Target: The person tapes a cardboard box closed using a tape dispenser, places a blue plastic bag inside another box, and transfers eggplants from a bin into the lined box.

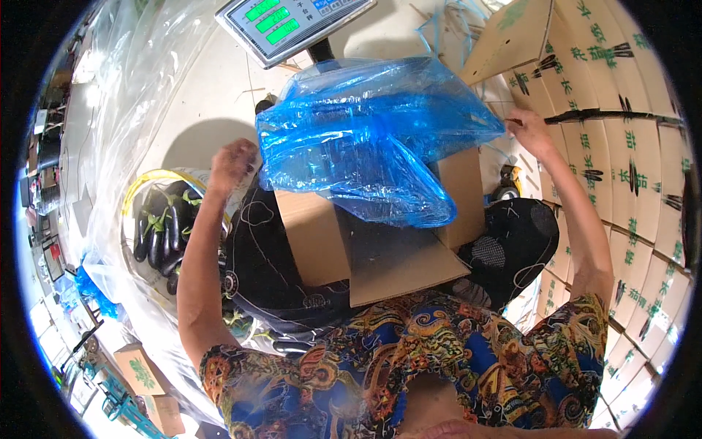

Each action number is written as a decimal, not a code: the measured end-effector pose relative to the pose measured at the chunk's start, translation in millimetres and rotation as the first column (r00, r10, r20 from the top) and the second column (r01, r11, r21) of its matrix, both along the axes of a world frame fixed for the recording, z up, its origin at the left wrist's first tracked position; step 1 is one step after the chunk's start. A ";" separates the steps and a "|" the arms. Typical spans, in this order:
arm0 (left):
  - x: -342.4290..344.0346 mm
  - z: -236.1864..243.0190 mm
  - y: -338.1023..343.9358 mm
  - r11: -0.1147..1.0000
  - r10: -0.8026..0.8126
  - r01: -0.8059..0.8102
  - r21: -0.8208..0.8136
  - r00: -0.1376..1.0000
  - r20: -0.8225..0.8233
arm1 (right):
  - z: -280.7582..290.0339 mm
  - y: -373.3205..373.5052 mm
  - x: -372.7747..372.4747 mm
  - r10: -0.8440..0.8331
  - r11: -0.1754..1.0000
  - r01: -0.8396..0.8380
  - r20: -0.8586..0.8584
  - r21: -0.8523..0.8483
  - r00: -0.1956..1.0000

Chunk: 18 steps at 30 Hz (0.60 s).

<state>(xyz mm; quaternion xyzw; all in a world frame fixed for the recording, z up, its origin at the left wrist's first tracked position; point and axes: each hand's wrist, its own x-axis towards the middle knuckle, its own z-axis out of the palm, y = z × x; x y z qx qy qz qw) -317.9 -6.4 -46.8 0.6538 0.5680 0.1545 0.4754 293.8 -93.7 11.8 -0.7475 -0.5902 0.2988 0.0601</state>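
Note:
A blue plastic bag liner (pixel 365 132) billows over an open brown cardboard box (pixel 380 249) that rests between my knees. My left hand (pixel 232 164) is closed at the bag's left edge, gripping the film. At the bag's far right corner my right hand (pixel 528 130) pinches the film beside a stack of cartons. The box's front flap hangs down toward my patterned shirt. The inside of the box is hidden by the bag.
A digital scale display (pixel 289 25) with green digits stands at the top. Several dark aubergines (pixel 162 227) lie in a clear bag at my left. Stacked printed cartons (pixel 629 168) fill the right side. A clear plastic sheet (pixel 124 110) hangs at the left.

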 end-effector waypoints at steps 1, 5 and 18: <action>12.0 20.6 -1.5 0.984 0.087 -0.073 0.164 0.993 -0.078 | 9.5 -9.5 1.8 -0.007 0.986 -0.010 0.106 0.165 0.994; 83.4 104.4 -19.8 0.947 0.162 -0.175 0.270 0.984 0.069 | 87.2 5.2 -83.0 0.138 0.955 -0.118 -0.057 0.274 0.989; 128.9 137.7 -56.0 0.913 -0.269 0.268 0.309 0.962 -0.041 | 55.5 25.4 -140.3 0.631 0.764 -0.606 -0.063 0.222 0.773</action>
